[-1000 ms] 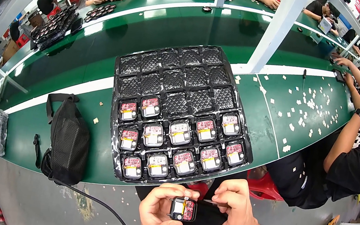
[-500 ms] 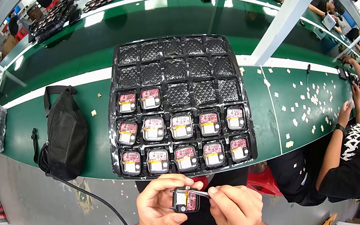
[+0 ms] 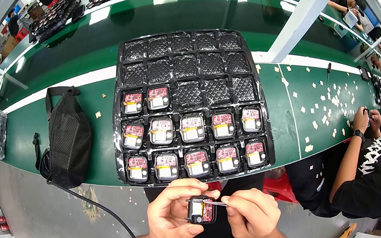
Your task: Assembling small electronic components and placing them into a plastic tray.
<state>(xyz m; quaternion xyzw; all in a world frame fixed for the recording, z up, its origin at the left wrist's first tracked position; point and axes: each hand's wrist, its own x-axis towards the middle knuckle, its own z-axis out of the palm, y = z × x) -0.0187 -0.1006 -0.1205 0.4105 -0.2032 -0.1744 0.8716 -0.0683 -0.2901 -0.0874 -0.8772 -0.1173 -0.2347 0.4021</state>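
My left hand [image 3: 171, 211] grips a small square black device housing [image 3: 189, 213] by its edges, thumb below and fingers above. Inside the open housing are a red circuit board, a pale block and a yellow strip. Pinched in my right hand [image 3: 253, 217] is a pair of thin metal tweezers [image 3: 220, 204], their tips over the upper part of the red board. Whether the tips grip anything is too small to tell. Just beyond my hands, a black moulded tray [image 3: 120, 158] lies on the green table, its nearer rows holding several similar housings.
Left of the tray lies a black bag [image 3: 68, 142]; a black cable [image 3: 106, 211] runs below it. Small pale pieces [image 3: 335, 102] are scattered on the green table [image 3: 299, 94] at right, where a co-worker [image 3: 372, 167] sits. A white post [image 3: 291, 30] rises beyond the tray.
The housing and the tweezer tips have shifted slightly right, with the tips still over the board. The tray appears slightly higher in view. The co-worker's hands at right have moved.
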